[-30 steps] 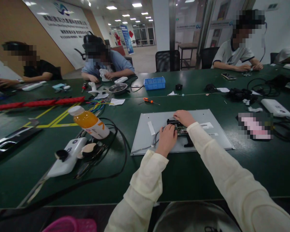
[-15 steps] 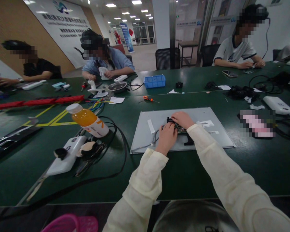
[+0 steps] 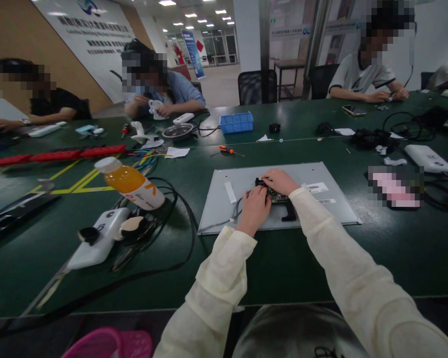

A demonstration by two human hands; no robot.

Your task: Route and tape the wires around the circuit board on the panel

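Observation:
A flat grey panel point(image 3: 313, 219) lies on the green table, with a green circuit board point(image 3: 278, 197) and black parts on it. My left hand point(image 3: 254, 208) rests at the board's left side, its fingers bent and close together; what they hold, if anything, is hidden. From above, my right hand point(image 3: 280, 182) reaches to the board's upper edge, fingertips together at a black piece point(image 3: 260, 182). Whatever is between those fingertips is too small to make out. A grey cable point(image 3: 236, 211) runs left from the board. Below the board sits a black bracket point(image 3: 289, 213).
Left of the panel are an orange drink bottle point(image 3: 130, 184), a white device point(image 3: 99, 238) and black cables. Beyond it lie a screwdriver point(image 3: 229, 150) and a blue basket point(image 3: 236, 123). A pink phone point(image 3: 394, 188) is at the right. Several people sit across the table.
The whole view has shifted slightly. Both my hands keep their places at the board. Across the table, a person in blue has raised one hand.

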